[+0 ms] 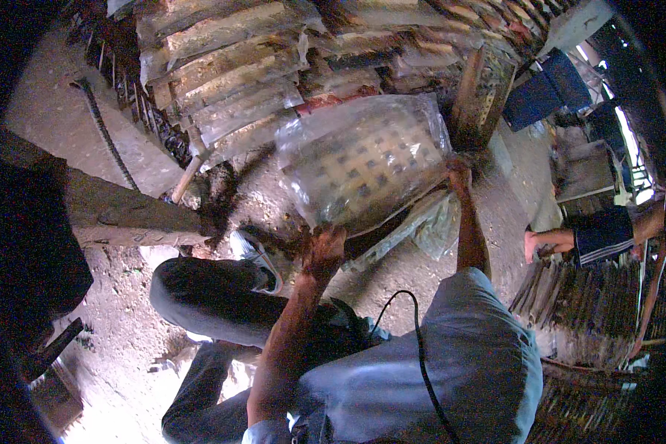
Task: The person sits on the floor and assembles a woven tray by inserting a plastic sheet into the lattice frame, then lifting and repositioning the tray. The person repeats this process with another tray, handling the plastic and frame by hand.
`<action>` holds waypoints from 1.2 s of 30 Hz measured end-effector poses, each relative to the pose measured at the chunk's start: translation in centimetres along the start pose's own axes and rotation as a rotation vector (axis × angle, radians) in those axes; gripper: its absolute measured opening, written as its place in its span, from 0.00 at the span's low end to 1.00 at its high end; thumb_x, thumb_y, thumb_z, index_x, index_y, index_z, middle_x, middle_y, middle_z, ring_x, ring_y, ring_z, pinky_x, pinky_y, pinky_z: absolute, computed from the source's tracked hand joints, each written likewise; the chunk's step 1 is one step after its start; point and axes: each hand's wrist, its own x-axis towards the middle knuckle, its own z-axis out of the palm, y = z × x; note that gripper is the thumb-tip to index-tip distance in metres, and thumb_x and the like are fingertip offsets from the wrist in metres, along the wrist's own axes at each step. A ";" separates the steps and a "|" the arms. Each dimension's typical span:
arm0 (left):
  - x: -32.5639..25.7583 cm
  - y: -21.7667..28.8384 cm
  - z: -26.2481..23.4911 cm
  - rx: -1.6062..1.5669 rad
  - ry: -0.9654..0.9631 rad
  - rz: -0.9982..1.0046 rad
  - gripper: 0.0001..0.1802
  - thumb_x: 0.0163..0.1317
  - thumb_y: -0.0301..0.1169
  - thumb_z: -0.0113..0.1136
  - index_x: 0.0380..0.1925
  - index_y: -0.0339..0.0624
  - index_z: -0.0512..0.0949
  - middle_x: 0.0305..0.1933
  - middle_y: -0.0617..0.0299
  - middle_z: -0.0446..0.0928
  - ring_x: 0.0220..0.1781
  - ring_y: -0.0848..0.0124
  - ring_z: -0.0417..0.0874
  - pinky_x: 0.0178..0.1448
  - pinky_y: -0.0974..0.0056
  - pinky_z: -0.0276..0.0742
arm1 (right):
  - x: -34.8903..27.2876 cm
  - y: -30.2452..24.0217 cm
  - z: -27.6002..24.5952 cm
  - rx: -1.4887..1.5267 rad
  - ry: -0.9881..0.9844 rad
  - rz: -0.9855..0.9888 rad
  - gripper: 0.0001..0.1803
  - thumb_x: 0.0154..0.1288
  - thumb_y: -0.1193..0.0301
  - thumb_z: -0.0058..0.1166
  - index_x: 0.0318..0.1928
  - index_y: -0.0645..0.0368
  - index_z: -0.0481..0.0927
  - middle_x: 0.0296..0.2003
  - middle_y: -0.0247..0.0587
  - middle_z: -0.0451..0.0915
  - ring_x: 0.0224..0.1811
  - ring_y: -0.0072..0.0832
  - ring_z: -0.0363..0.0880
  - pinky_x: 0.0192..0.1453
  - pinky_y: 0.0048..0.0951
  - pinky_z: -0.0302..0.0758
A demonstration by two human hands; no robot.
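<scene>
In the head view, the person holds a woven mat wrapped in clear plastic [362,159] up in front of them, above the dirt floor [103,148]. The left hand [324,248] is clenched around the bundle's lower left corner, fingers curled into the wrap. The right hand [459,174] grips the bundle's right edge, closed on it as far as the picture shows.

Judging by its flat, open lattice, the bundle looks light and fairly stiff across its face, though it would likely bow if held by one corner alone. The plastic skin looks slick and loose, so fingers could slide on it; taking it at two opposite edges, with the wrap bunched in the fist, seems the surer hold. The weave could crack if bent hard.

Just beyond the bundle rises a stack of similar wrapped mats [237,81], its near edge almost meeting the bundle's top. Below the bundle, a loose sheet of plastic [429,222] trails toward the floor and could snag. Left of the bundle lie a wooden beam [126,214] and a twisted metal rod [103,129]; the person's bent knee [207,292] sits under its lower left corner. Right of the bundle, another person's hand [544,240] rests near a second pile of mats [584,311]. Open room lies mostly on the floor left of the knee.
</scene>
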 end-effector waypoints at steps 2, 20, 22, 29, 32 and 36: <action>-0.9 0.5 -1.8 0.024 0.020 0.117 0.10 0.57 0.33 0.62 0.39 0.49 0.84 0.62 0.43 0.80 0.47 0.55 0.84 0.52 0.42 0.80 | -0.8 0.9 0.8 -0.007 -0.007 0.034 0.38 0.58 0.61 0.61 0.69 0.59 0.70 0.64 0.62 0.70 0.61 0.54 0.73 0.65 0.55 0.71; 0.5 1.9 -4.8 -0.439 -0.503 0.180 0.21 0.55 0.47 0.69 0.43 0.45 0.86 0.40 0.47 0.86 0.43 0.50 0.88 0.51 0.50 0.84 | -1.9 1.0 1.0 -0.127 0.277 0.265 0.42 0.65 0.52 0.55 0.74 0.58 0.60 0.72 0.62 0.58 0.70 0.56 0.63 0.72 0.57 0.63; 1.1 1.8 -6.2 -0.529 -0.590 0.092 0.24 0.55 0.47 0.68 0.47 0.46 0.86 0.42 0.46 0.86 0.45 0.49 0.88 0.53 0.50 0.85 | -1.4 0.5 0.8 -0.120 0.261 0.246 0.43 0.65 0.51 0.55 0.75 0.58 0.59 0.73 0.62 0.57 0.71 0.57 0.62 0.72 0.58 0.62; 2.1 2.2 -7.9 -0.532 -0.700 0.035 0.24 0.55 0.47 0.68 0.48 0.45 0.86 0.43 0.43 0.86 0.46 0.47 0.88 0.54 0.48 0.84 | -2.6 1.4 1.3 -0.122 0.166 0.185 0.45 0.68 0.47 0.53 0.77 0.57 0.56 0.75 0.62 0.52 0.74 0.57 0.57 0.75 0.59 0.60; 1.9 2.3 -7.2 -0.564 -0.554 0.100 0.23 0.56 0.47 0.68 0.46 0.45 0.86 0.43 0.43 0.86 0.45 0.47 0.88 0.52 0.48 0.84 | -3.6 1.4 2.6 -0.132 0.122 0.164 0.46 0.69 0.46 0.52 0.78 0.57 0.54 0.77 0.62 0.50 0.76 0.58 0.56 0.76 0.59 0.58; 2.7 2.5 -7.0 -0.668 -0.533 0.112 0.23 0.56 0.45 0.69 0.48 0.44 0.85 0.43 0.47 0.86 0.45 0.48 0.87 0.51 0.49 0.84 | -4.4 1.7 5.1 -0.150 0.072 0.147 0.47 0.71 0.44 0.50 0.79 0.57 0.52 0.78 0.62 0.48 0.78 0.58 0.53 0.77 0.59 0.57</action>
